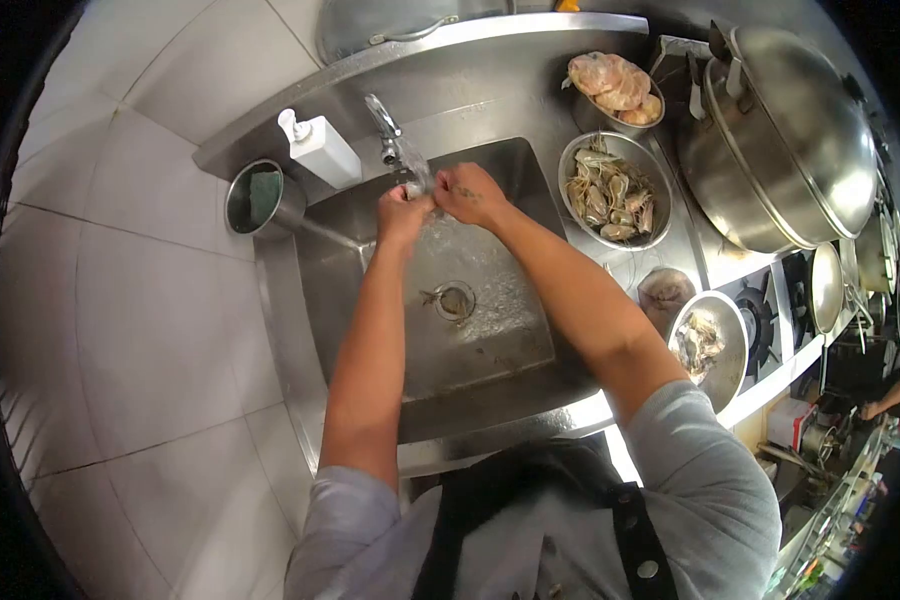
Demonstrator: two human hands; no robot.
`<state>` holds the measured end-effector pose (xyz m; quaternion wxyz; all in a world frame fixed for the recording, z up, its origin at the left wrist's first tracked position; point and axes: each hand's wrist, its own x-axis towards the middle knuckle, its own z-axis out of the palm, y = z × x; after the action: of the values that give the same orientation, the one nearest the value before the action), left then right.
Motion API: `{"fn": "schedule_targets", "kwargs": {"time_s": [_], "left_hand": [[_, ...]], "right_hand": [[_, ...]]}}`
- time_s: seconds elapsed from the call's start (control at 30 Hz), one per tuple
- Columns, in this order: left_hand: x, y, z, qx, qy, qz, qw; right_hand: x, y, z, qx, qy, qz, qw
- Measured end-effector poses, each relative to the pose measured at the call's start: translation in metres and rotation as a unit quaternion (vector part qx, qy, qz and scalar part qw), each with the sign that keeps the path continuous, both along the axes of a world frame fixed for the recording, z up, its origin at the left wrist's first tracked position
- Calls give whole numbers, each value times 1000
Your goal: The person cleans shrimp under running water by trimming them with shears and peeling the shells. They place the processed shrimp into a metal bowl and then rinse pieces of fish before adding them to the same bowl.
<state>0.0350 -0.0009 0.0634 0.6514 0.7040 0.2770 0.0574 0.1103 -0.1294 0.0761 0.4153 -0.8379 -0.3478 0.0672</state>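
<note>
Water runs from the faucet point(385, 128) over both hands at the back of the steel sink point(420, 375). My left hand point(404, 214) is closed, its fingertips close to those of my right hand point(467, 194), which is closed too. Whatever lies between the fingers is too small and hidden by the water to make out. Below the hands, a bit of debris sits at the drain point(454, 300). To the right of the sink stands a steel bowl of shrimp point(610, 192).
A white soap bottle point(325, 152) and a steel cup point(264, 198) stand at the left. On the right are a bowl of pale meat point(620, 88), a bowl with shrimp scraps point(708, 345), a large steamer pot point(770, 140) and burners. Another person's arm point(888, 398) shows far right.
</note>
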Motion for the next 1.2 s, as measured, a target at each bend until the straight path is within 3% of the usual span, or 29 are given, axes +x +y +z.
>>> {"fn": "schedule_targets", "kwargs": {"time_s": [0.17,0.23,0.3,0.43,0.5,0.7,0.83,0.87,0.93,1.03,1.2], "left_hand": [[-4,2,-18,-82,-31,10,996],[-1,8,-34,-92,-36,13,995],[-1,14,-46,-204,-88,-11,975],[-2,22,-53,-236,-120,-80,961],[-2,24,-50,-263,-118,-97,953],[-3,7,-45,-111,-106,-26,988],[-6,2,-50,-126,-89,-17,988],[-8,-1,-50,-149,-91,-38,984],[-13,-4,-53,-172,-92,-59,979],[-20,-4,-60,-169,-86,-39,981],[-21,-5,-66,-170,-71,-38,982]], "right_hand": [[-1,3,-19,29,-47,-25,998],[5,4,-21,29,23,-37,999],[9,2,-20,32,72,-36,996],[16,-1,-13,-13,187,-38,982],[14,-1,-11,-14,156,-36,987],[9,-8,2,-54,57,-27,997],[4,-13,4,-95,1,-29,995],[3,-15,3,-95,1,-29,995],[1,-23,2,-89,79,-149,982],[3,-38,-7,-100,108,-197,969],[-10,-58,-35,-203,141,-148,958]]}}
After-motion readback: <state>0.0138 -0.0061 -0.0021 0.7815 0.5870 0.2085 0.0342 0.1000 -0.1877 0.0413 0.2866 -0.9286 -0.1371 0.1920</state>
